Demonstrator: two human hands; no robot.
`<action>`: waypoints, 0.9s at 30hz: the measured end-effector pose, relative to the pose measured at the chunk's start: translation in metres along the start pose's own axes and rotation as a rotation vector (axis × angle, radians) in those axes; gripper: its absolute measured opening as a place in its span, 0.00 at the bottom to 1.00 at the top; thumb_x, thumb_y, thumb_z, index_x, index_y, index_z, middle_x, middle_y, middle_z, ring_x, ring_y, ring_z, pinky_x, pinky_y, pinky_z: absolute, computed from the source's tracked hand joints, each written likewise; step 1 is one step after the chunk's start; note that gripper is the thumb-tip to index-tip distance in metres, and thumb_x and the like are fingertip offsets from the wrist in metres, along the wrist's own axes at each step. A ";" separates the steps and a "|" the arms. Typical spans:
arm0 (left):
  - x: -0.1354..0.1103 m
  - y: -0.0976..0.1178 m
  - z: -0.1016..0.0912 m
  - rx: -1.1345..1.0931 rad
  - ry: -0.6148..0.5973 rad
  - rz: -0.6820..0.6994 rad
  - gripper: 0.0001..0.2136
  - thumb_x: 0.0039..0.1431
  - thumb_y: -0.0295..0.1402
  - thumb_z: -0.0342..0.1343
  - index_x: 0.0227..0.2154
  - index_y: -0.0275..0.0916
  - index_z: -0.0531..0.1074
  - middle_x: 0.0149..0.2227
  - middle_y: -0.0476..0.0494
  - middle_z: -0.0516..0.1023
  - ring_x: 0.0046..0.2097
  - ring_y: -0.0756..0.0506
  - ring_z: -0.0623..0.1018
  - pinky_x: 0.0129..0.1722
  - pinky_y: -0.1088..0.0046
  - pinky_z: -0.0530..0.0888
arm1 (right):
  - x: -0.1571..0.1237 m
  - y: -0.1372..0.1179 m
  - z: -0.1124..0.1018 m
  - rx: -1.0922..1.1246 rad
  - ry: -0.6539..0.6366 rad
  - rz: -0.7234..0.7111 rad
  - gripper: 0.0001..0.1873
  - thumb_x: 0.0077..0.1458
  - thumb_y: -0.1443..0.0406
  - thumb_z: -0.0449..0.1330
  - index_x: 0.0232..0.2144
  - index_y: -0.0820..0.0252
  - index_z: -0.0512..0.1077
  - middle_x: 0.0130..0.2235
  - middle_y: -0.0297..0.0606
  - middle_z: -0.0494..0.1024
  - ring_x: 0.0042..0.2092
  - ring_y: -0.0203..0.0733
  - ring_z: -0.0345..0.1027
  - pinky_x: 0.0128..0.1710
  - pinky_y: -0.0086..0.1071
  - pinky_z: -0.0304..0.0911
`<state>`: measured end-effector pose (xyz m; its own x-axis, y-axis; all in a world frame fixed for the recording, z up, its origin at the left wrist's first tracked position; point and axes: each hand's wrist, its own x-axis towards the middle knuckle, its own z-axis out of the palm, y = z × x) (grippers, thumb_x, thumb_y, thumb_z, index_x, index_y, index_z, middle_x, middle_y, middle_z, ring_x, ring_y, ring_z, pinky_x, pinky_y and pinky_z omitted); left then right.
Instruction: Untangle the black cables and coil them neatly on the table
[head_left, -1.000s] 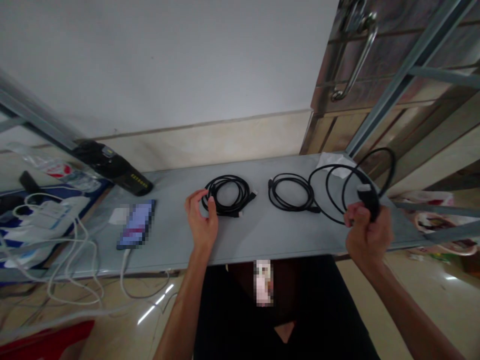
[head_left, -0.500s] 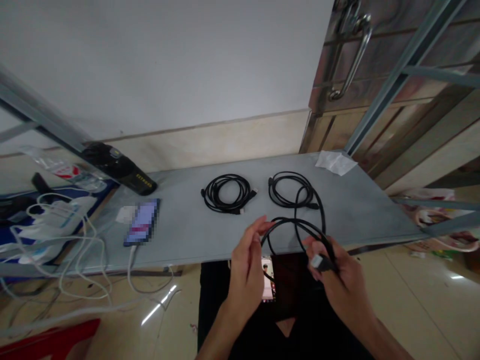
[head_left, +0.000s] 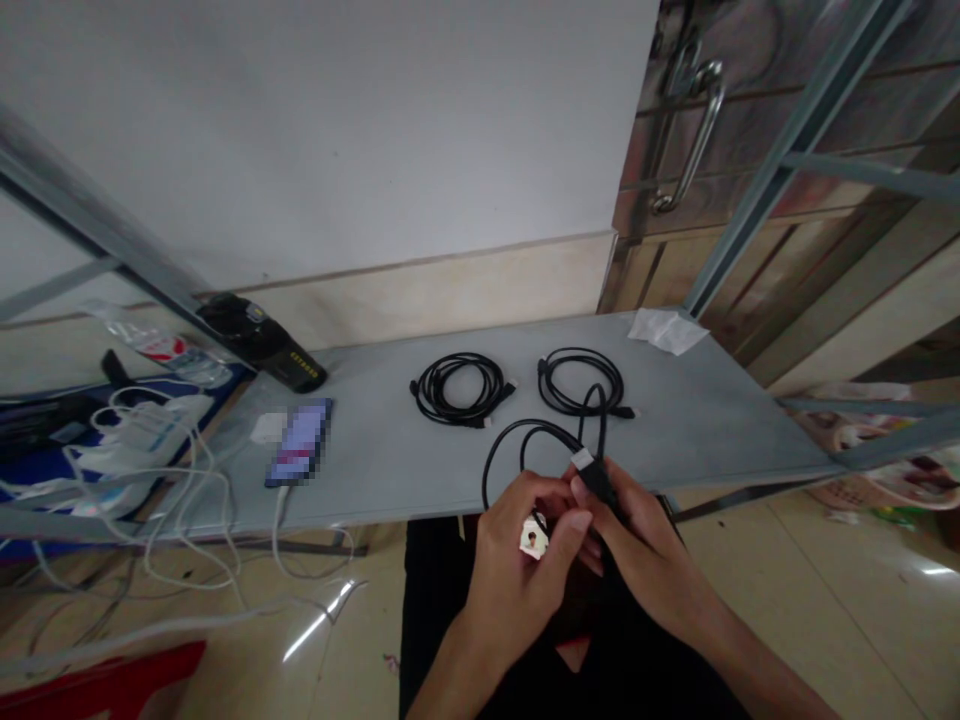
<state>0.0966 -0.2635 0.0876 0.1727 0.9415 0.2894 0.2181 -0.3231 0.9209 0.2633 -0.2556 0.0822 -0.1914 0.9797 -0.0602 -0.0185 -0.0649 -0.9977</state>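
My right hand (head_left: 634,530) is closed around a black cable (head_left: 491,450), with its plug (head_left: 589,468) sticking up between thumb and fingers. The plug's pale metal end points up and left. Right beside it, my left hand (head_left: 525,560) has its fingers curled round part of the same cable, the two hands almost touching. Loose loops of this cable arch over the table's front edge. One coiled black cable (head_left: 427,395) lies in the middle of the grey table (head_left: 367,440). Another coil (head_left: 570,408) sits to its right, just beyond my hands.
On the left are a phone (head_left: 300,440) with a white cord, a black bottle (head_left: 262,345), a clear plastic bottle (head_left: 176,350) and tangled white cables (head_left: 161,430). A crumpled white paper (head_left: 666,330) lies back right. Metal posts (head_left: 795,150) frame the table. A lit screen (head_left: 533,537) shows below my hands.
My right hand has moved left and up with the plug, and my hands have come together. My left hand has curled its fingers round the cable. The loops have shifted left.
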 end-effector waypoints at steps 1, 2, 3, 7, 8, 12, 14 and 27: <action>0.003 0.002 0.001 -0.005 0.019 -0.018 0.04 0.74 0.36 0.63 0.46 0.43 0.77 0.39 0.47 0.80 0.38 0.46 0.80 0.41 0.69 0.76 | 0.001 0.000 0.000 -0.047 -0.005 -0.042 0.16 0.75 0.49 0.60 0.45 0.54 0.70 0.37 0.32 0.74 0.38 0.38 0.72 0.37 0.30 0.73; 0.006 0.004 0.003 0.002 0.042 -0.023 0.07 0.72 0.37 0.66 0.47 0.43 0.77 0.40 0.47 0.80 0.39 0.46 0.80 0.42 0.69 0.76 | 0.003 0.000 0.001 -0.083 -0.019 -0.087 0.14 0.75 0.51 0.61 0.49 0.54 0.70 0.42 0.35 0.76 0.44 0.41 0.75 0.44 0.33 0.76; 0.009 0.007 0.004 0.011 0.067 -0.027 0.09 0.69 0.38 0.68 0.47 0.43 0.77 0.41 0.46 0.80 0.41 0.45 0.79 0.43 0.68 0.76 | 0.005 0.001 0.001 -0.105 -0.038 -0.130 0.13 0.74 0.54 0.62 0.53 0.53 0.69 0.48 0.38 0.77 0.50 0.43 0.76 0.51 0.36 0.76; 0.022 0.016 0.009 -0.004 0.136 -0.061 0.08 0.70 0.38 0.68 0.46 0.43 0.79 0.43 0.45 0.82 0.44 0.44 0.81 0.47 0.68 0.76 | 0.014 0.000 0.006 -0.091 -0.087 -0.203 0.24 0.72 0.62 0.61 0.65 0.49 0.60 0.60 0.44 0.74 0.60 0.47 0.75 0.62 0.44 0.75; 0.024 0.018 0.010 -0.012 0.142 -0.064 0.07 0.71 0.38 0.67 0.46 0.43 0.80 0.42 0.45 0.83 0.44 0.44 0.81 0.47 0.68 0.76 | 0.016 -0.001 0.007 -0.083 -0.090 -0.211 0.25 0.72 0.62 0.61 0.66 0.49 0.59 0.62 0.45 0.73 0.61 0.47 0.75 0.63 0.46 0.74; 0.030 0.017 0.001 -0.129 0.156 -0.101 0.13 0.73 0.42 0.65 0.54 0.43 0.83 0.39 0.46 0.82 0.42 0.45 0.81 0.46 0.68 0.77 | 0.022 -0.011 -0.003 -0.091 -0.089 -0.261 0.30 0.71 0.56 0.66 0.67 0.48 0.60 0.60 0.42 0.73 0.61 0.46 0.74 0.64 0.44 0.72; 0.032 0.014 -0.012 -0.225 0.231 -0.113 0.16 0.74 0.43 0.64 0.57 0.43 0.82 0.37 0.47 0.81 0.40 0.46 0.80 0.45 0.69 0.77 | 0.024 -0.016 -0.018 -0.117 -0.032 -0.255 0.28 0.71 0.51 0.67 0.65 0.49 0.64 0.51 0.38 0.76 0.52 0.43 0.75 0.54 0.38 0.75; 0.027 -0.018 -0.153 -0.547 0.730 -0.152 0.16 0.69 0.44 0.69 0.49 0.36 0.83 0.29 0.52 0.69 0.29 0.52 0.67 0.29 0.78 0.72 | 0.027 -0.002 -0.182 -0.336 0.408 -0.187 0.28 0.67 0.38 0.64 0.32 0.53 0.69 0.30 0.35 0.77 0.31 0.41 0.73 0.33 0.36 0.68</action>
<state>-0.0501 -0.2180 0.1190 -0.5098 0.8569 0.0769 -0.3274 -0.2758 0.9037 0.4371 -0.1940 0.0770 0.1816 0.9670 0.1788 0.3105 0.1161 -0.9435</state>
